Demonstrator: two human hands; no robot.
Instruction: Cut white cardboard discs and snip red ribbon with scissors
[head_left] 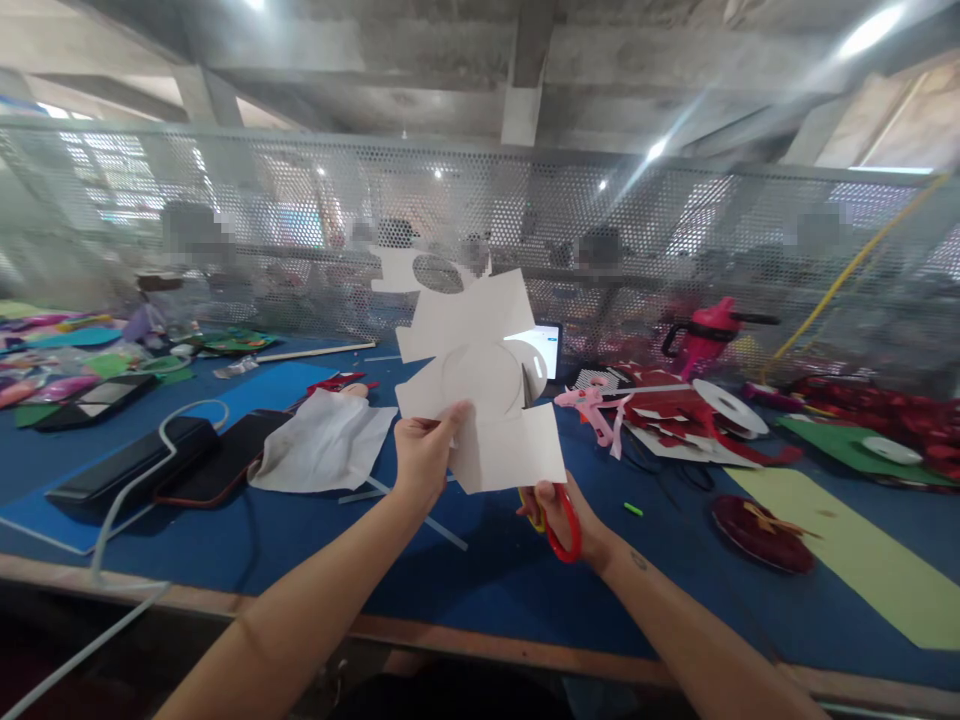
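Observation:
My left hand pinches the lower left edge of a white paper sheet and holds it up above the blue table. A circle outline is partly cut in the sheet. My right hand grips red-and-yellow-handled scissors below the sheet, and the blades reach up into the paper near its right side. Most of the right hand is hidden behind the paper.
A white cloth, a phone and a black power bank with a white cable lie at left. Red paper scraps and a white tape roll sit at right, beside a yellow sheet. A perforated metal screen backs the table.

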